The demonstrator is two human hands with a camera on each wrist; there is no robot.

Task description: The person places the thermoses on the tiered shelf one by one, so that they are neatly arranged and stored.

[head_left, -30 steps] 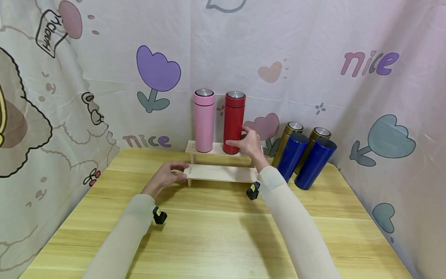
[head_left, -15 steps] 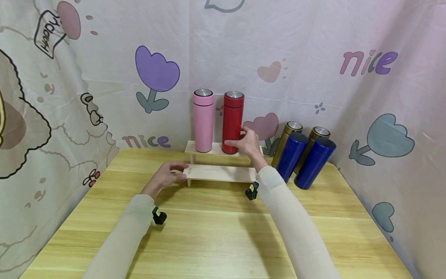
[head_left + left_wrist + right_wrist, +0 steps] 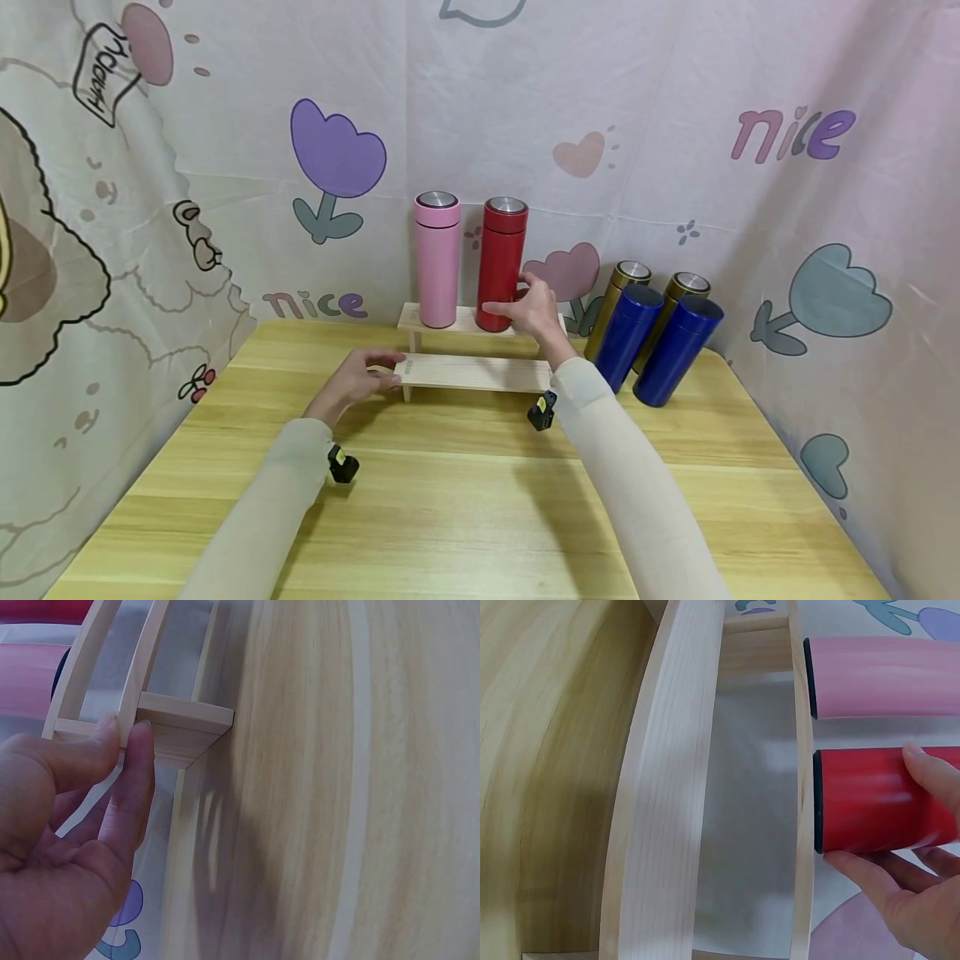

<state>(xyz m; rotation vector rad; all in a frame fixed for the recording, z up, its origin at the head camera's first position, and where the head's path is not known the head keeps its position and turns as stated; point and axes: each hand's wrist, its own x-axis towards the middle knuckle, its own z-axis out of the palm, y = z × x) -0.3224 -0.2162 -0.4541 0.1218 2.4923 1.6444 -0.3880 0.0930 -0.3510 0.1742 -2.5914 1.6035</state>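
In the head view, a red thermos flask (image 3: 501, 267) stands on the upper step of a two-tier wooden stand (image 3: 472, 373), its top leaning slightly right. My right hand (image 3: 534, 310) holds its lower part, thumb in front and fingers round the right side. The right wrist view shows the flask's dark base (image 3: 818, 802) at the step's surface. To its left, a pink thermos flask (image 3: 437, 267) stands upright on the same step, a gap between them. My left hand (image 3: 358, 377) pinches the left end of the lower step between thumb and fingers, close up in the left wrist view.
Right of the stand, two blue flasks (image 3: 678, 354) stand in front of two gold flasks (image 3: 611, 308) on the wooden table (image 3: 450, 500). A patterned cloth (image 3: 480, 108) hangs behind and along the sides.
The red flask has tilted slightly, its top moving right and its base a little left. My left hand keeps its place on the stand.
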